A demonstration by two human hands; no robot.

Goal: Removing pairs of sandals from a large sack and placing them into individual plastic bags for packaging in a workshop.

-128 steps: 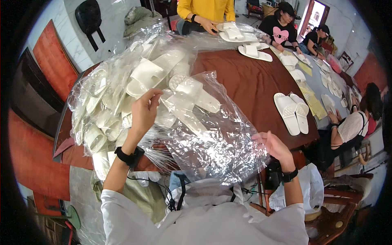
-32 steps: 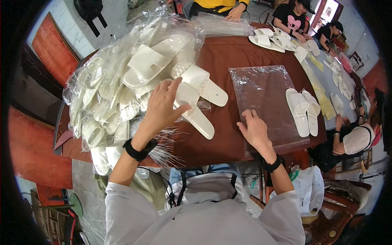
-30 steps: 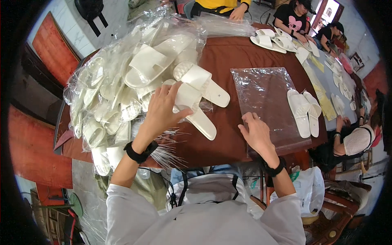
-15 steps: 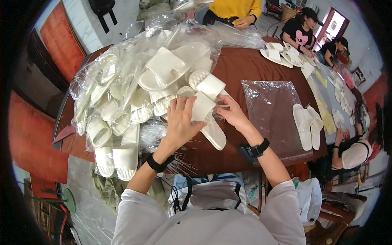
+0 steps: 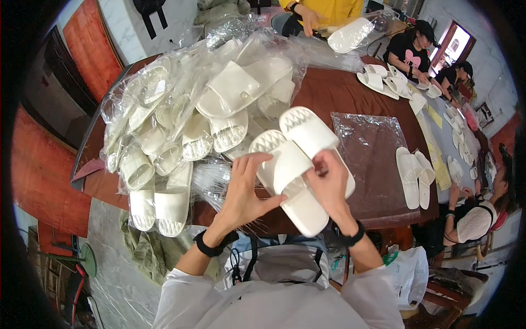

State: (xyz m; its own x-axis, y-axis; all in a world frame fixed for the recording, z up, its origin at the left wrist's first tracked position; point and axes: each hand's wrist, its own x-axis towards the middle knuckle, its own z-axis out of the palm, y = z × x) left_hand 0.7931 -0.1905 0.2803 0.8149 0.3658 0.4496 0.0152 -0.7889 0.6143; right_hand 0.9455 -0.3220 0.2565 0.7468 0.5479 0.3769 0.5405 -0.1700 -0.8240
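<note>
A pair of white slide slippers [image 5: 293,163] is held up over the near table edge, one slipper overlapping the other. My left hand [image 5: 241,189] grips the left slipper's outer side, fingers by the strap and thumb lower on the edge. My right hand [image 5: 330,181] is pinched where the two straps meet; what lies between its fingertips is hidden. Just left of my left hand lies a bundle of thin clear ties [image 5: 211,181]. To the right, a clear plastic bag [image 5: 367,164] lies flat on the brown tablecloth [image 5: 312,90].
Bagged white slippers [image 5: 233,90] are heaped at the left. Another slipper pair [image 5: 415,178] sits by the flat bag. Across the table, a person in yellow [image 5: 329,13] handles a bagged slipper [image 5: 350,35]. More people work along a grey table [image 5: 438,129] at the right.
The slipper pair has come nearer to me and to the right, off the heap's edge. My right hand has closed in between the straps. The person in yellow now has a bagged slipper.
</note>
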